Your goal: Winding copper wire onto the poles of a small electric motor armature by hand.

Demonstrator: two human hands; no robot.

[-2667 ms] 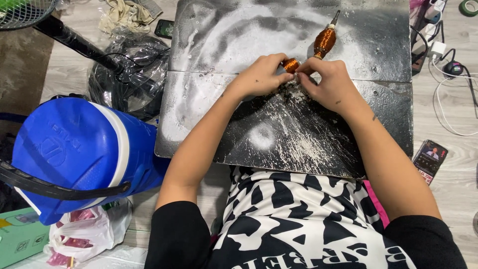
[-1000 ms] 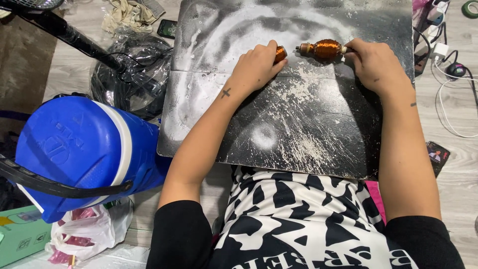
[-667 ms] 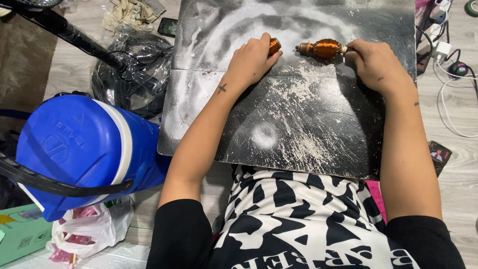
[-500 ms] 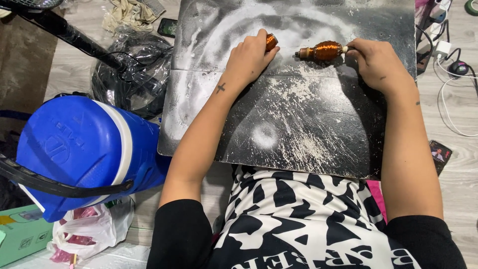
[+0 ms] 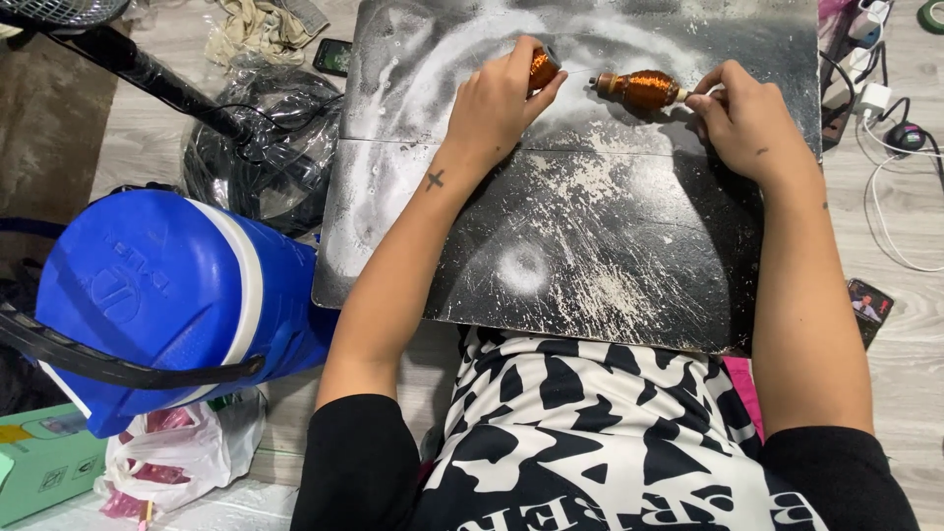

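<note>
Orange bobbin [image 5: 543, 69]: mostly lying hidden under the left hand [image 5: 497, 103]; its shape is not showing. Copper-wound spindle [image 5: 639, 88]: its right end is disappearing into the right hand [image 5: 747, 123]. Black board [image 5: 590, 246]: top edge running out of frame, near edge hiding the lap. Blue cooler [image 5: 167, 295]: left side cut off. Green box [image 5: 39, 462]: cropped at the corner. Fan grille [image 5: 59, 10]: only a sliver showing. Phone [image 5: 867, 307]: screen too small to make out.

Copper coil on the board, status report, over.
Left hand gripping small copper piece. Right hand holding shaft end of copper coil on dusty board. The two copper parts apart. Nothing between them.
</note>
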